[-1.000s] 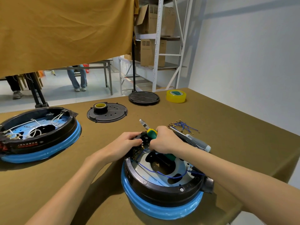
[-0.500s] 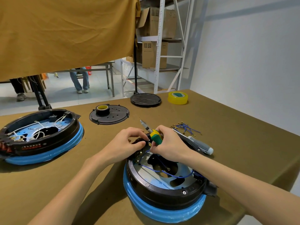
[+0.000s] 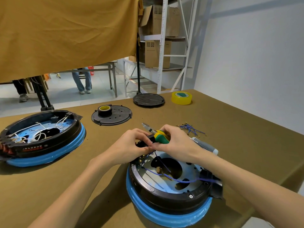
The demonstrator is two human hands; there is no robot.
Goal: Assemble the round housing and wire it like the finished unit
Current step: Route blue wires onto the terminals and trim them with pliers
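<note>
Head camera looks down on a brown-covered table, where the round housing being worked on sits at the near edge: a black ring on a blue band, its pale blue floor crossed by loose blue wires. Both hands meet at its far rim. The left hand has fingers curled down onto a black part on that rim, pinching something too small to make out. The right hand grasps pliers with green and yellow handles, the metal jaws pointing away to the upper left. Just beside the right wrist lies a grey and white tool handle, and beyond it a bundle of spare blue leads. The finished unit, wired in white, rests well apart at the left. Farther back are a black perforated disc carrying a black tape roll, a second black disc, and a yellow tape roll
</note>
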